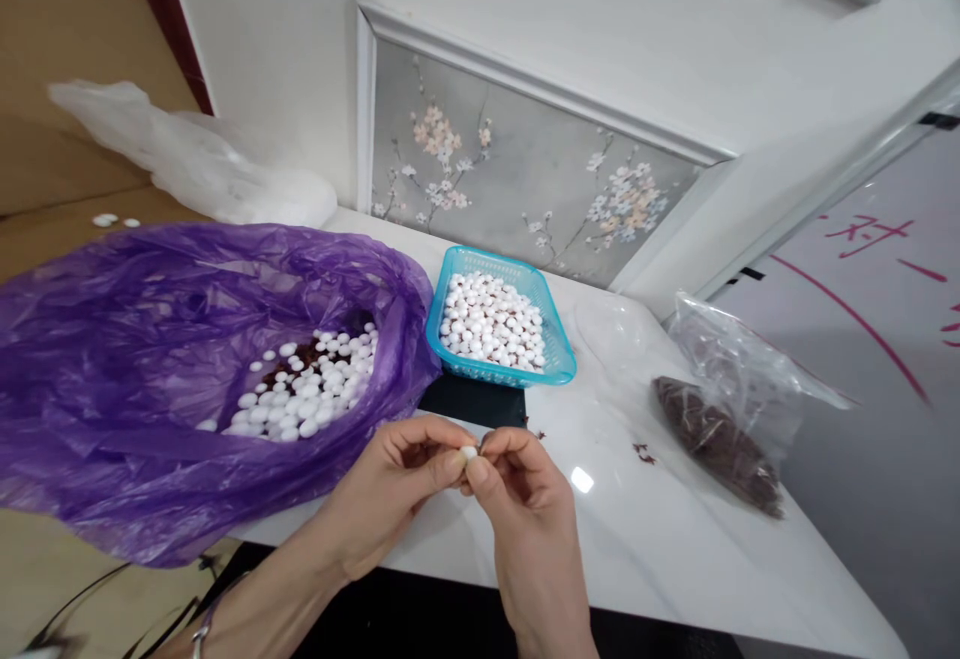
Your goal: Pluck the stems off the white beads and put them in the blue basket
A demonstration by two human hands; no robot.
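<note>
Both hands meet over the front part of the white table (630, 539). Between the thumb and fingertips of my left hand (397, 484) is a small white ball (469, 452). My right hand (529, 514) pinches close against the ball's right side, on what looks like a small brown piece, mostly hidden by the fingers. Left of my hands, a purple plastic bag (135, 339) lies open with many white balls (300, 404) and dark brown bits inside. Beyond my hands stands a blue plastic basket (559, 374), filled with white balls (491, 319) that have brown bits among them.
A clear bag of brown material (716, 439) lies at the table's right. Loose brown bits (643, 453) are scattered on the tabletop. A black flat piece (472, 399) lies before the basket. Behind are a translucent white bag (225, 164) and a floral picture panel (517, 139).
</note>
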